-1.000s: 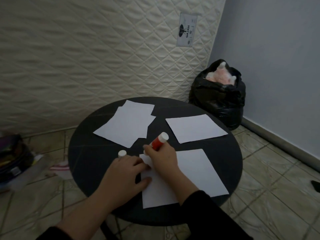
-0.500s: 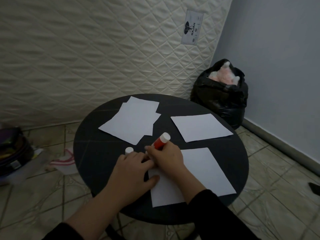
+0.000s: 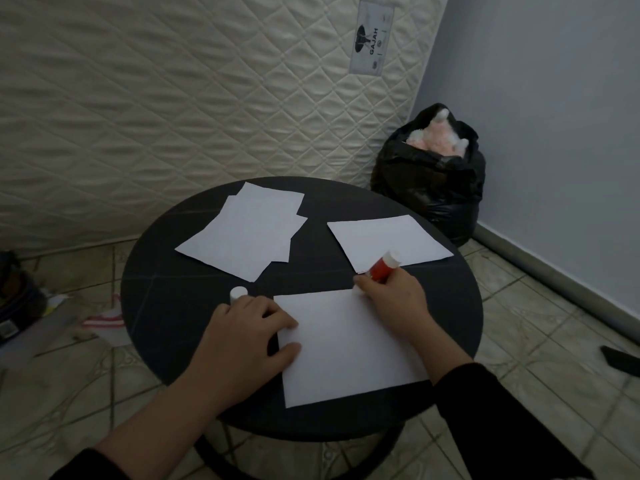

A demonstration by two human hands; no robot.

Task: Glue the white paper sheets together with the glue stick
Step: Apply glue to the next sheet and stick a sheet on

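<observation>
The glue stick (image 3: 382,267) is gripped in my right hand (image 3: 394,303); I should rub along the edge while my flat left hand (image 3: 252,327) pins the paper (image 3: 346,344).

The left hand (image 3: 249,327) lies flat, palm down, fingers spread, at lower centre. The right hand (image 3: 393,301) is curled closed, wrist bent, in a dark sleeve.

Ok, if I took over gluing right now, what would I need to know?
Right hand: grips the red glue stick with a white end, tip down at the far edge of the near white paper sheet.
Left hand: flat on that sheet's left edge, pinning it.
Small white cap: stands on the round black table beside the left hand.
Waiting: the single white sheet far right, the overlapping white stack far left.
Done: can't tell how much glue is on.
Left: finish gluing, press a sheet on.
</observation>
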